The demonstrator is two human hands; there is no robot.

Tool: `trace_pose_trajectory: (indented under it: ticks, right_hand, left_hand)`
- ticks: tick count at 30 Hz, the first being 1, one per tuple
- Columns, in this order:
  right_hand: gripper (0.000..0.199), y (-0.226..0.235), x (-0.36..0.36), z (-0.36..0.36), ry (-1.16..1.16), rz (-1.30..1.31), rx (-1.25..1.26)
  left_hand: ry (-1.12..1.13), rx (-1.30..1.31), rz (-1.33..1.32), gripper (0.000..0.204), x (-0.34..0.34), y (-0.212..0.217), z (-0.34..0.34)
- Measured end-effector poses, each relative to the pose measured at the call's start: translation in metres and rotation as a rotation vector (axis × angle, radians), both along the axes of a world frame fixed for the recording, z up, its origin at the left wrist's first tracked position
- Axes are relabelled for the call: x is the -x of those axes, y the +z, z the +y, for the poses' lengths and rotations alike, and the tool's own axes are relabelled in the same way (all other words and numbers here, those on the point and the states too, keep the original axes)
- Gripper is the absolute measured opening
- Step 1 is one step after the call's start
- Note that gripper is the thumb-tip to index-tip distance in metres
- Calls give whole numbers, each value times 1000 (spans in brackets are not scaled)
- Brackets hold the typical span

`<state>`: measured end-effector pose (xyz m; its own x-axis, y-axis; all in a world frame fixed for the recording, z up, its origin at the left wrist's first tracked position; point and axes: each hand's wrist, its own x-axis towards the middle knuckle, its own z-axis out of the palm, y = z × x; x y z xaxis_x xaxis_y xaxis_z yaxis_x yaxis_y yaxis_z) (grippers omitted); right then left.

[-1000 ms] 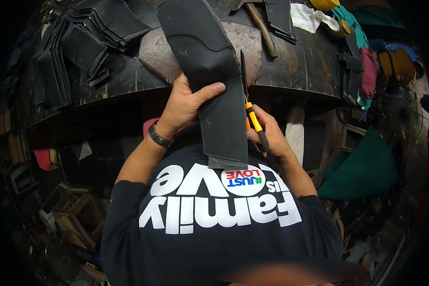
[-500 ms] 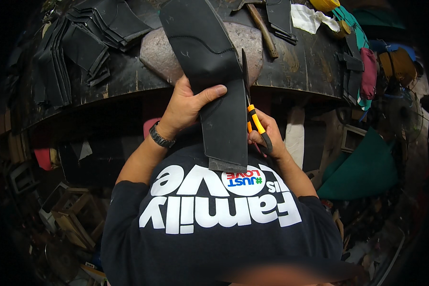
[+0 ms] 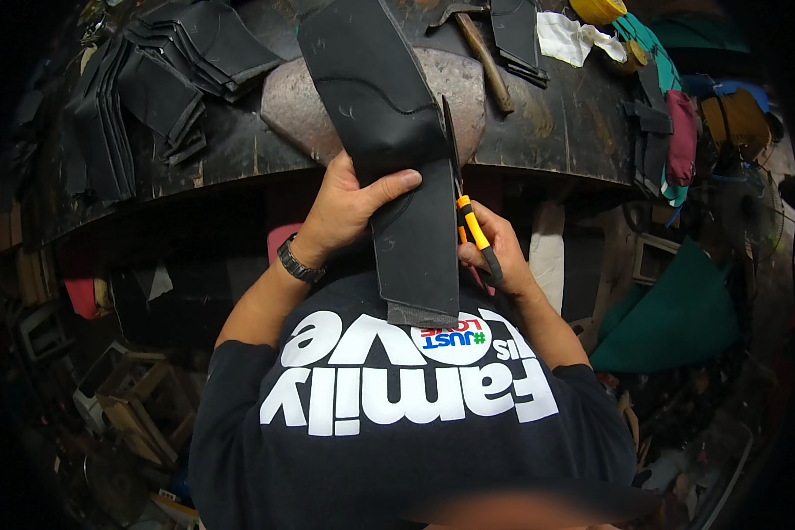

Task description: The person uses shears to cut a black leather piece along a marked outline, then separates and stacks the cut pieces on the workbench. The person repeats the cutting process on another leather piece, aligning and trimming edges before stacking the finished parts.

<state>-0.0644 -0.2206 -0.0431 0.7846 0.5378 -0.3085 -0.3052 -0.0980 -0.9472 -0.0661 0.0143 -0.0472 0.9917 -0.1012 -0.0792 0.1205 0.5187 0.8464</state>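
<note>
Wearing a black T-shirt with white lettering. Pinching a long, flat, black leather-like piece in the left hand, with thumb on top and fingers hidden beneath (cannot tell if spread), probably steadying its right edge. Curling fingers of the right hand around yellow-and-black-handled metal scissors, aligning them along that edge, apparently for control. Farther off, extending the piece over a rounded brownish stone slab on a dark table. Setting stacked black panels left, a wooden-handled hammer right, perhaps leaving room.

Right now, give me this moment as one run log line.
Left hand: grips black panel | Right hand: fingers around yellow-and-black scissors, blades along panel's right edge | Workbench: slab, hammer, black pieces
</note>
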Motion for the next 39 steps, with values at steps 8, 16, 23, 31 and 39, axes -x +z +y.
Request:
trace_pose_trajectory:
  ticks: [8,16,23,31,39]
  right_hand:
    - [39,4,3,-3,9,41,81]
    - [43,1,3,-1,54,-73,76]
    - [36,-4,9,-4,9,65,9]
    - [36,-3,9,-6,10,30,45]
    - [35,-10,9,-4,7,39,34]
  left_hand:
    - [-12,0,40,27,3,-5,0]
    - [-2,-16,15,27,3,-6,-4]
    - [-7,17,45,26,4,-5,-2]
    - [-98,293,84,35,-2,4,12]
    - [53,106,76,24,-27,17,27]
